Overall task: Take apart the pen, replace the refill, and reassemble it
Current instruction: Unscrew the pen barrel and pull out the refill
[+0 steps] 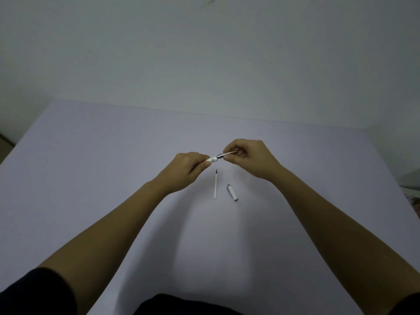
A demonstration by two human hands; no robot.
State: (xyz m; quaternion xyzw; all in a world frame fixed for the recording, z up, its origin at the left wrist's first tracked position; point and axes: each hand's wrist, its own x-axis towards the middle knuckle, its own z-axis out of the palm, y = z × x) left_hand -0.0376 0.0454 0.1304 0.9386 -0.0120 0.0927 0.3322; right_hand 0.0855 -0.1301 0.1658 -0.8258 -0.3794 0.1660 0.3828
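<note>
I hold a pen (218,156) in the air above the table, between both hands. My left hand (189,169) grips its white barrel end. My right hand (248,156) pinches the silver front section, whose tip is hidden among the fingers. A metal ring shows where the two parts meet. Below the hands, a thin white refill (215,184) with a dark tip lies on the table, pointing away from me. Just right of it lies a short white pen cap (232,192) with a grey end.
The table (113,167) is covered in pale lilac and reaches to a plain wall (204,53). Its left and right edges show at the frame sides. My dark sleeves and lap sit along the bottom edge.
</note>
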